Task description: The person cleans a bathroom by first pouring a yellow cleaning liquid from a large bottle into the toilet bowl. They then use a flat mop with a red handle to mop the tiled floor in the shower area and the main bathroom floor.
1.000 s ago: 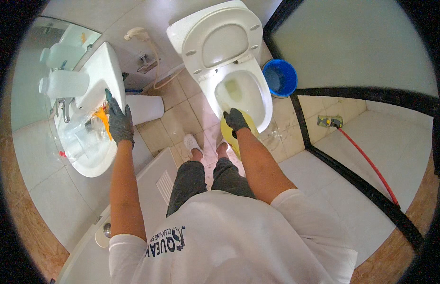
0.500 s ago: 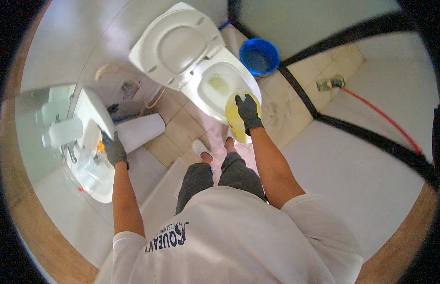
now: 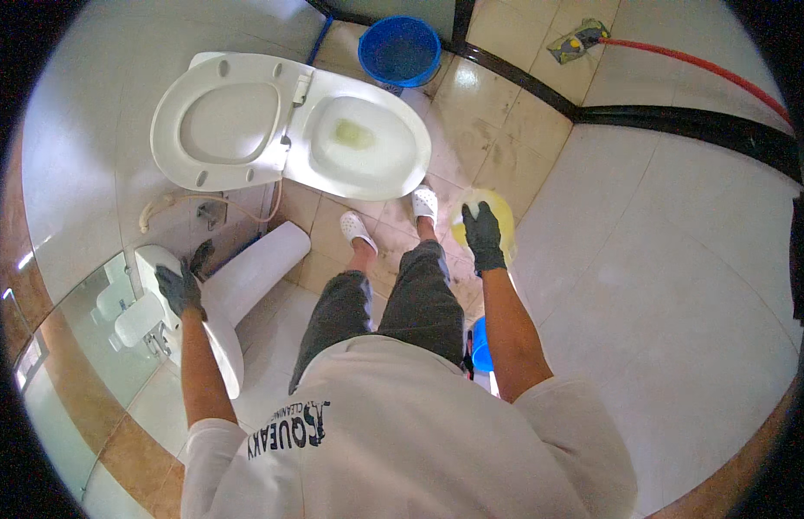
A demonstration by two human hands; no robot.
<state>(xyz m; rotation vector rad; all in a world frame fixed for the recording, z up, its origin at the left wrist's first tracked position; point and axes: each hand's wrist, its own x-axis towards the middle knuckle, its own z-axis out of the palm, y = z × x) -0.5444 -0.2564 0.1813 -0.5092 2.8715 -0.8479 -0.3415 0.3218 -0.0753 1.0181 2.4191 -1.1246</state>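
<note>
My left hand, in a dark glove, is at the far end of the white sink. Its thumb stands apart from the fingers and nothing shows in it. To the right, my gloved right hand has hold of a round yellow object that looks like a tub. A bit of white shows between the fingers, too small to name. Ahead is a white toilet with its lid and seat raised. Yellow-green liquid lies in the bowl.
A blue bucket stands beyond the toilet, and another blue container is by my right leg. A red-handled floor brush lies past the black frame. The hose hangs by the wall. Dirty marks streak the floor tiles.
The view has turned, and the toilet now appears farther left. My right hand and the yellow object have come away from the toilet's edge. My left hand has moved towards the sink's far end.
</note>
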